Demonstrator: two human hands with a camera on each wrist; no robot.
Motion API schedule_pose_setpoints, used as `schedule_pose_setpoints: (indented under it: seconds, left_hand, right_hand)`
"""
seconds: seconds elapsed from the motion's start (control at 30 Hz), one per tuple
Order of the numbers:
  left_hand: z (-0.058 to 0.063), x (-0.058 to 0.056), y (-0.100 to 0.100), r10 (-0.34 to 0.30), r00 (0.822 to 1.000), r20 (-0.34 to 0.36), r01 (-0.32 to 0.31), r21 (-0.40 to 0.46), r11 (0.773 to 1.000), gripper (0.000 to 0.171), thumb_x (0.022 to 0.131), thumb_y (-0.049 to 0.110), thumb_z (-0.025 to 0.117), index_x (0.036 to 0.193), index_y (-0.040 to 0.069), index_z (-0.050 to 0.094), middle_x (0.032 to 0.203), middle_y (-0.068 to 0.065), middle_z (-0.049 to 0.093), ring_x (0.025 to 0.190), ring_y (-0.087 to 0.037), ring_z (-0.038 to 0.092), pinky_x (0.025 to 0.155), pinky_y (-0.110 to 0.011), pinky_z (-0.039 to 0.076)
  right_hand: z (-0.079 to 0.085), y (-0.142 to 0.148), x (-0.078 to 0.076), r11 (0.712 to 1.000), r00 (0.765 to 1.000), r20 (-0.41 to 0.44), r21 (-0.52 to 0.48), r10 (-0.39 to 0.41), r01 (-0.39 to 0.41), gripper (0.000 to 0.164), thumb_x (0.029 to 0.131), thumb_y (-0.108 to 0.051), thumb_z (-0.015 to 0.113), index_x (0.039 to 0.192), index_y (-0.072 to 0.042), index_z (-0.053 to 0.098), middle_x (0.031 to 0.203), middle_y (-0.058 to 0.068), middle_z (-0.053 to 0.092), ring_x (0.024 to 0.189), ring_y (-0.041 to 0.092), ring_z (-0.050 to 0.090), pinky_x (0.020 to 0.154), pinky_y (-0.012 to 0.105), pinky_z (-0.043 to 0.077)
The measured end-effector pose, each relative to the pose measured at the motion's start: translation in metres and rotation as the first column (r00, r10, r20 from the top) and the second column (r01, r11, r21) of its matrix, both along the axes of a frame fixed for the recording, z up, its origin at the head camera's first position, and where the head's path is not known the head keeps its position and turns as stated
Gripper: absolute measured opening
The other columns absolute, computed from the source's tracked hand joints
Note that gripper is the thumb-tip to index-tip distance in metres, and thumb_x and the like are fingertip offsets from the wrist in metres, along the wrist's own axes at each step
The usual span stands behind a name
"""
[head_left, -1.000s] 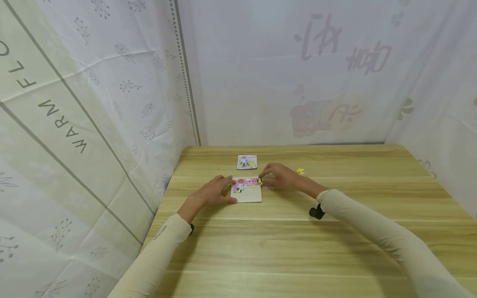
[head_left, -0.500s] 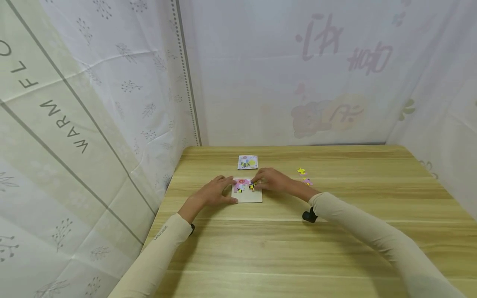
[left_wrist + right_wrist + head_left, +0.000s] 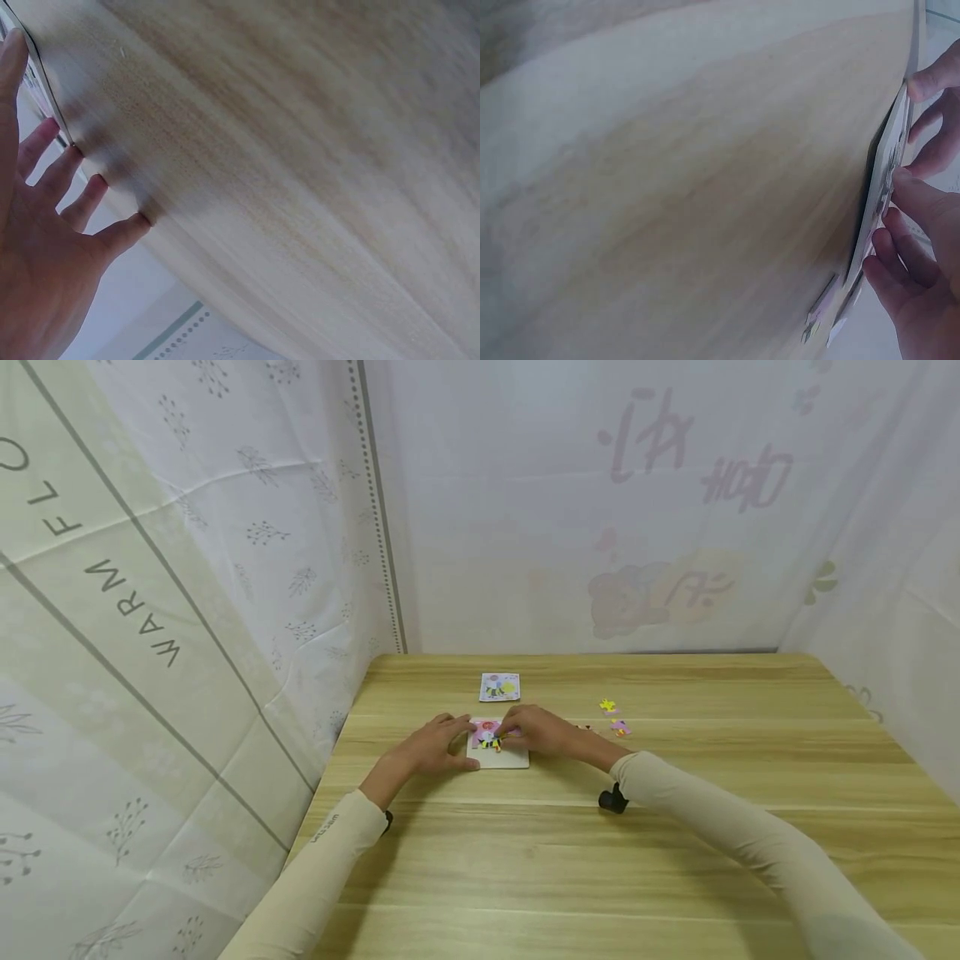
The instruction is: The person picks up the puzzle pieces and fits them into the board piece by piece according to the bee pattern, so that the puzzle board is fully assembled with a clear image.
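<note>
A pale square puzzle board [image 3: 510, 761] lies on the table, pink picture pieces [image 3: 486, 725] fitted along its upper part. My left hand [image 3: 432, 749] steadies its left side, thumb at the lower corner and fingertips at the upper left. In the left wrist view, the left hand's [image 3: 49, 217] fingers are spread and fairly straight, some tips on the tabletop. Over the board, my right hand [image 3: 546, 730] pinches a yellow-and-black puzzle piece [image 3: 498, 743] beside the bee picture. The right wrist view shows that hand [image 3: 926, 251] low at the board, its fingers hiding most of the piece.
Behind the board lies a picture card [image 3: 499, 687] with a bee on it. Loose puzzle pieces [image 3: 619, 727] lie to the right, one of them yellow [image 3: 607, 704]; others show partly behind the right wrist. Curtains hang around the wooden table [image 3: 540, 860].
My right hand has moved left from the board's right edge to its middle, carrying the yellow-and-black piece onto the bee picture. The left hand has stayed in place.
</note>
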State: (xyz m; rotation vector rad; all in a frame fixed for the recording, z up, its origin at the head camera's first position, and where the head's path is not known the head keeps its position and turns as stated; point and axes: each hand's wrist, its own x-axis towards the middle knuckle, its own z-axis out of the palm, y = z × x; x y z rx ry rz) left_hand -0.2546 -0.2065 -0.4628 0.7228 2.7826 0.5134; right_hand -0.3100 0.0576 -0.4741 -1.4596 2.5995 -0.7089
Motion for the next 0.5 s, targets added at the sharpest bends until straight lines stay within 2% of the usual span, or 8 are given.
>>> schedule_pose_setpoints:
  seconds: [0.3, 0.5]
  left_hand:
    - [-0.0016, 0.0008, 0.0002, -0.007, 1.0, 0.013, 0.007, -0.004, 1.0, 0.079, 0.093, 0.057, 0.072, 0.155, 0.015, 0.048, 0.168, -0.011, 0.033, 0.151, -0.035, 0.033, 0.118, -0.058, 0.035]
    - [-0.0009, -0.0035, 0.0001, -0.011, 1.0, -0.004, 0.011, -0.008, 1.0, 0.079, 0.093, 0.057, 0.072, 0.155, 0.015, 0.048, 0.167, -0.012, 0.034, 0.15, -0.037, 0.034, 0.117, -0.059, 0.036]
  right_hand:
    - [-0.0048, -0.0029, 0.0012, 0.999, 0.999, -0.031, 0.014, 0.03, -0.029, 0.018, 0.098, -0.012, 0.074, 0.113, -0.006, 0.079, 0.109, 0.009, 0.074, 0.103, 0.022, 0.068, 0.092, 0.037, 0.056]
    - [-0.0029, -0.0035, -0.002, 0.998, 0.997, -0.073, 0.045, 0.041, -0.037, 0.018, 0.098, -0.013, 0.074, 0.114, -0.007, 0.079, 0.111, 0.009, 0.073, 0.104, 0.023, 0.066, 0.093, 0.038, 0.055]
